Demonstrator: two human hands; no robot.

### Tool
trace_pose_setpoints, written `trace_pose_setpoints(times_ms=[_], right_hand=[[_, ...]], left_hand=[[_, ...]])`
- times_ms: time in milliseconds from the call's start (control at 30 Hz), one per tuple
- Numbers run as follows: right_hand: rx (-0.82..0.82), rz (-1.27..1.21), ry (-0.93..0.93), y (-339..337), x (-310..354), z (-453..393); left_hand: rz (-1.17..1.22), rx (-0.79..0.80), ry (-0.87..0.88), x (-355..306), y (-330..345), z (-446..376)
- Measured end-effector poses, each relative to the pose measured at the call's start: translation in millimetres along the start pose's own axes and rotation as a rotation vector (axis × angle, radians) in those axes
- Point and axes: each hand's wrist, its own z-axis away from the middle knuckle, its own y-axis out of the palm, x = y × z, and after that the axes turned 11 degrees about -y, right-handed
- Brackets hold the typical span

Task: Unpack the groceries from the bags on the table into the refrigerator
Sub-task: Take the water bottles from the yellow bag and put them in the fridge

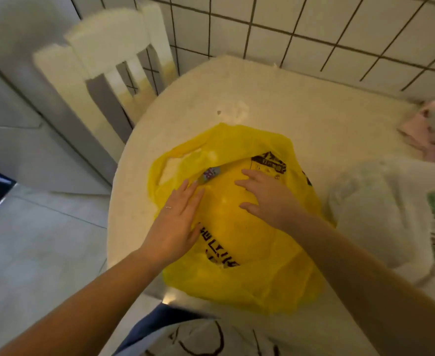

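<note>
- Yellow plastic bag (239,242) lies on the pale round table (275,104), at the near edge; black print shows on its upper side.
- Left hand (177,222) rests flat on the bag's left side, fingers straight and together, holding nothing; a thin ring shows on one finger.
- Right hand (267,196) rests on top of the bag, fingers spread and lightly bent, pressing rather than gripping.
- A small packaged item (209,173) shows at the bag's mouth, just beyond the left fingertips; label blurred.
- White plastic bag (391,209) sits right of the yellow bag, close beside it.
- Folded cloths (434,127) lie beyond the white bag.
- White chair (113,60) stands beyond the yellow bag, to the left, against the tiled wall (314,27).
</note>
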Motion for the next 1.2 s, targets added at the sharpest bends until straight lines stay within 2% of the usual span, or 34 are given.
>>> trace_pose_setpoints(times_ms=[133, 233, 367, 533, 733, 867, 1100, 1200], right_hand=[[0.104, 0.023, -0.012, 12, 1, -25], [0.16, 0.036, -0.011, 26, -1, -37], [0.105, 0.086, 0.036, 34, -16, -56], [0.083, 0.135, 0.13, 24, -38, -81], [0.141, 0.102, 0.122, 19, -68, -103], [0.152, 0.109, 0.112, 11, -86, -121], [0.117, 0.272, 0.012, 2, -110, -149], [0.141, 0.266, -0.017, -7, -114, -161]], left_hand=[[-0.038, 0.047, 0.021, -9, 6, -12], [-0.15, 0.075, 0.037, -13, 14, -25], [-0.295, 0.126, 0.032, -5, 20, -49], [-0.356, 0.186, 0.01, 11, 21, -81], [-0.361, 0.211, 0.034, 31, 16, -115], [-0.326, 0.238, -0.014, 37, 12, -141], [-0.27, 0.315, -0.041, 33, 17, -167], [-0.221, 0.32, -0.065, 33, 20, -173]])
